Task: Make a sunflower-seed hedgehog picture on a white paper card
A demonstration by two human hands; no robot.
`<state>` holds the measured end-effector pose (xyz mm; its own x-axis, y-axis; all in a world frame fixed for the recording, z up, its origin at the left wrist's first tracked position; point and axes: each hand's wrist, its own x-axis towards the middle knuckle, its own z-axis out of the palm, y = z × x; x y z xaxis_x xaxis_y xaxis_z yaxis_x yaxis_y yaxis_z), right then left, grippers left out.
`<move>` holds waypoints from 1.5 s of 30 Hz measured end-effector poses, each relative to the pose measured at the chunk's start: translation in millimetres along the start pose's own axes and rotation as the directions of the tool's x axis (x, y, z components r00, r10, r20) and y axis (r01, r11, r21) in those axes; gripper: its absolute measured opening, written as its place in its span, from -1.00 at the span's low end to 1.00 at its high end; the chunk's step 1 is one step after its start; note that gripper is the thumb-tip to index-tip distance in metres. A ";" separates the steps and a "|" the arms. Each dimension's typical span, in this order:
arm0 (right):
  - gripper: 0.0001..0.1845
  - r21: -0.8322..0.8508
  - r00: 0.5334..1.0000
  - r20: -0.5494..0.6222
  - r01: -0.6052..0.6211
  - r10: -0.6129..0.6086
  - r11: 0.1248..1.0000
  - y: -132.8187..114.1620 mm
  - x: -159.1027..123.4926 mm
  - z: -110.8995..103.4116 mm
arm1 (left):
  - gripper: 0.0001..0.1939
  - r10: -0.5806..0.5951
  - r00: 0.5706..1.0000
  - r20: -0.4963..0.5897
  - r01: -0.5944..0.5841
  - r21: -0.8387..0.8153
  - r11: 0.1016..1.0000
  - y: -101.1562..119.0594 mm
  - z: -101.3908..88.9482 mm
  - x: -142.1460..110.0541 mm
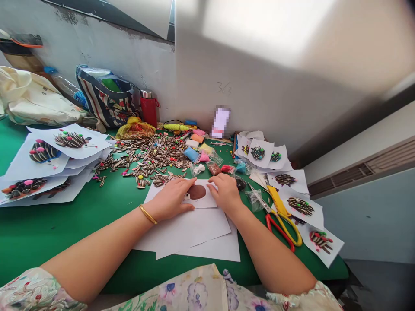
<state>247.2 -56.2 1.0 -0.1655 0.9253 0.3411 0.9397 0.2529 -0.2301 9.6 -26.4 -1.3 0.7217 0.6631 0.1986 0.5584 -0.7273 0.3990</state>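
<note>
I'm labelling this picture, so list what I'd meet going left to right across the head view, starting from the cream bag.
Cream bag → striped bag → red flask → left hand → brown shape on the paper → right hand → scissors → slatted grille.

White paper card (206, 203): lying flat, partly covered by the left hand (173, 198), right edge at the fingers of the right hand (226, 193). Brown oval patch (197, 192): on the card, visible between both hands; small drawn marks adjoin it, left-hand side.
</note>
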 end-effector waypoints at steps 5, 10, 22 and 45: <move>-0.69 -0.025 0.983 -0.078 -0.170 0.168 0.985 39.4 5.1 -16.9 | -0.16 -0.029 1.000 -0.011 0.029 -0.002 1.000 1.6 -0.7 -0.8; -0.68 -0.166 0.932 -0.089 -0.361 0.350 0.918 66.1 0.6 -32.4 | -0.17 -0.029 0.999 -0.023 0.028 -0.010 1.000 1.8 -0.7 -0.7; -0.60 -0.272 0.892 0.237 -0.319 0.384 0.908 73.7 -2.3 -36.8 | -0.18 -0.045 0.999 -0.017 0.045 -0.004 0.999 4.1 -2.5 0.4; -0.66 0.267 0.991 -0.105 0.110 -0.085 0.957 -15.7 -9.1 -20.7 | -0.71 -0.021 0.950 -0.310 -0.034 -0.171 0.985 13.5 -1.1 1.5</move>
<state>240.2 -74.5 20.4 -0.2122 0.8659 0.4531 0.8018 0.4193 -0.4258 17.8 -35.0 5.3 0.5473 0.7004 0.4582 0.4554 -0.7085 0.5391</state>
